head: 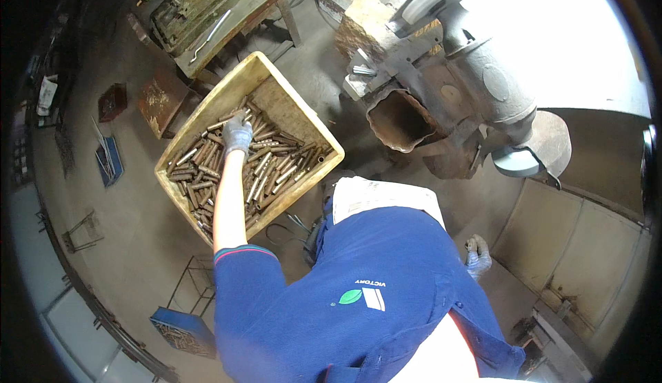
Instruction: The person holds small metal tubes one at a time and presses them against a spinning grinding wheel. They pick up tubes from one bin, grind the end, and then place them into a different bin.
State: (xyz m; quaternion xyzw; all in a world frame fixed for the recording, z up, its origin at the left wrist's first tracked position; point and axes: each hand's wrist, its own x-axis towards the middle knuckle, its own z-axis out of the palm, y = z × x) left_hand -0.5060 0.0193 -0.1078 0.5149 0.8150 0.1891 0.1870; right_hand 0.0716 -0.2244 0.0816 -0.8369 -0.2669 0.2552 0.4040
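My left hand (238, 132), in a grey work glove, reaches into a yellowish plastic bin (292, 199) and touches the short metal tubes (264, 168) piled in it. Its fingertips are partly hidden among the tubes, so a grip on one cannot be made out. Low at my right side, beside the blue shirt, hangs my right hand (478, 259) in a glove with bluish fabric. Its fingers are bent, and the palm is mostly hidden. Ahead to the right stands a pedestal grinder (496, 83), with a few shiny metal pieces (364, 70) lying at its left side.
A metal-topped bench (243, 10) beyond the bin carries a machine part and a hooked metal rod (211, 36). An open, ragged-edged metal duct (401, 122) faces up by the grinder. A blue box of small parts (183, 331) stands at lower left, near a wire-frame stand (194, 285).
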